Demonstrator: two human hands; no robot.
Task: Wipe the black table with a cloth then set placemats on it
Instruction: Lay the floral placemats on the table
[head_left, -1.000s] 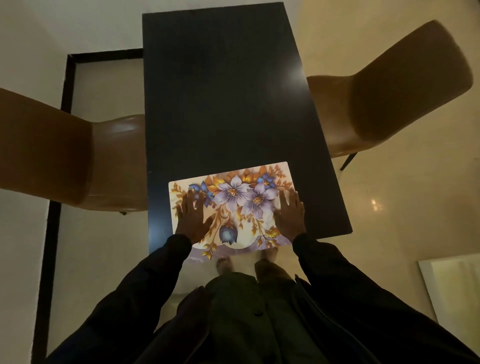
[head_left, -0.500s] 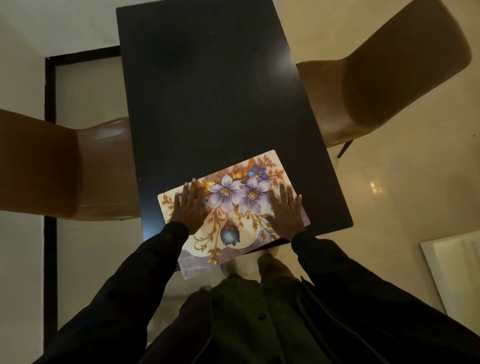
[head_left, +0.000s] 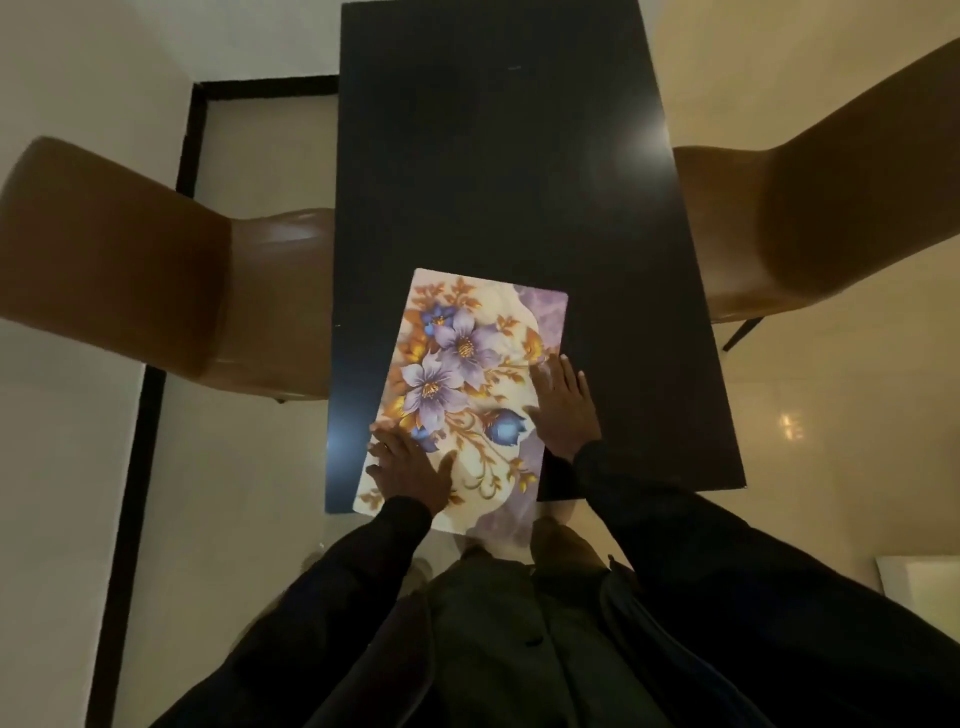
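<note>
Placemat step: my left hand (head_left: 410, 470), fingers flat, presses the near-left corner of the floral placemat (head_left: 467, 364), lying lengthwise on the black table (head_left: 493, 156) and overhanging its near edge, my right hand (head_left: 563, 410) flat on its right side; next, I judge, push it fully aboard.

The placemat (head_left: 467, 384) has swung round, and its long side now runs up the black table (head_left: 498, 156), near end poking over the table's near edge. The left hand (head_left: 410, 467) has dropped to the mat's near-left corner, and the right hand (head_left: 563, 410) has slid to its right edge.
</note>
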